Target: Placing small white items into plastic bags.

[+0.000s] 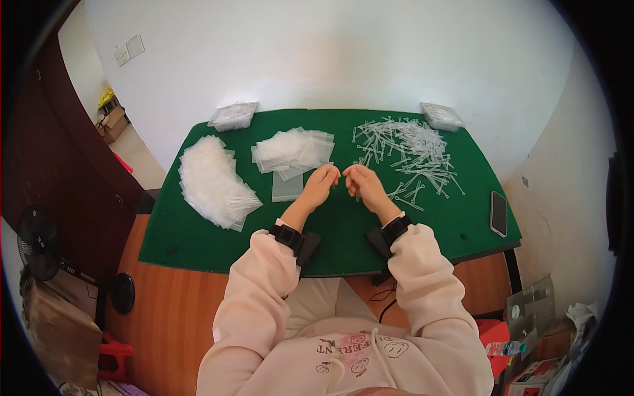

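My left hand (321,185) and my right hand (362,183) are close together over the middle of the green table (198,244), fingers curled toward each other. A small thin clear plastic piece (333,187) seems pinched between the fingertips; which hand holds it I cannot tell for sure. A single flat clear bag (287,187) lies just left of my left hand. To the right of my right hand spreads a heap of small clear plastic sticks (409,152). Both wrists wear black bands.
A long pile of clear bags (211,181) lies at the left, a smaller stack (294,150) at the back middle. Two clear boxes (233,116) (442,117) stand at the back corners. A dark phone (498,213) rests at the right edge. A fan (39,247) stands on the floor, left.
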{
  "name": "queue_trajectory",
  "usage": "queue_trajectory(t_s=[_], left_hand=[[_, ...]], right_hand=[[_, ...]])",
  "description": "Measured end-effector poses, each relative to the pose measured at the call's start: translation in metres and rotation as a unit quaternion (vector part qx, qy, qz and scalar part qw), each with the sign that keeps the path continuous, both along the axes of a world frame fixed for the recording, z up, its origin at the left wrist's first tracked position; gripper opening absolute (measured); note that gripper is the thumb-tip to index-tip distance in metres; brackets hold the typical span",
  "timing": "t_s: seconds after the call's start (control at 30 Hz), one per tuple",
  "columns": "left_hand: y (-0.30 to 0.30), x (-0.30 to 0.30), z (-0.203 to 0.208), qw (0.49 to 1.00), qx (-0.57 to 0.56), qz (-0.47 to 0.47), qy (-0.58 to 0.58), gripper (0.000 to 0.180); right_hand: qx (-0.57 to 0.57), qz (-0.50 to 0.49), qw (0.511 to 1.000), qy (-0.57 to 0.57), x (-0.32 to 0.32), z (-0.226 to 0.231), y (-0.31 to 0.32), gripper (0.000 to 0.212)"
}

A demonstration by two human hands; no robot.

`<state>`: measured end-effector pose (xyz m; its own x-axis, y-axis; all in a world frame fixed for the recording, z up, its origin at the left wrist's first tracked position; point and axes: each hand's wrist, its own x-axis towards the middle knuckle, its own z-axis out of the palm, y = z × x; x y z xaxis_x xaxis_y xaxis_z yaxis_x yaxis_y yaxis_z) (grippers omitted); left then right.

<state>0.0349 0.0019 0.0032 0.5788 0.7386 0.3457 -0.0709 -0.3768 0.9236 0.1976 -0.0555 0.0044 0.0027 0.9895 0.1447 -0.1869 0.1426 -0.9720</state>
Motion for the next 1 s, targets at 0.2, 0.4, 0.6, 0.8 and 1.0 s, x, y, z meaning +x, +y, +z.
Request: queue_trajectory(t_s=[0.2, 0.4, 0.6, 0.8, 1.0], left_hand=[[-0.004, 0.007, -0.009, 0.994, -0.099, -0.026, -0.024, 0.021], [-0.005, 0.012, -0.016, 0.987, -0.154, -0.027, -0.049, 0.019], [-0.003, 0.018, -0.025, 0.986, -0.142, -0.005, -0.086, 0.020], [-0.008, 0.022, -0.028, 0.998, 0.045, 0.032, 0.009, 0.027], [0.003, 0.003, -0.012, 0.963, 0.226, 0.101, 0.107, 0.028]], right_hand=[[0.024, -0.006, 0.999, -0.027, -0.009, -0.006, -0.001, 0.017], [-0.018, -0.019, 0.999, -0.047, -0.010, -0.016, 0.004, 0.010], [0.074, 0.003, 0.997, -0.017, -0.024, -0.021, 0.004, 0.028], [0.075, -0.051, 0.992, -0.084, -0.029, -0.021, 0.004, 0.034], [0.047, -0.011, 0.999, -0.011, -0.026, -0.016, 0.005, 0.027]])
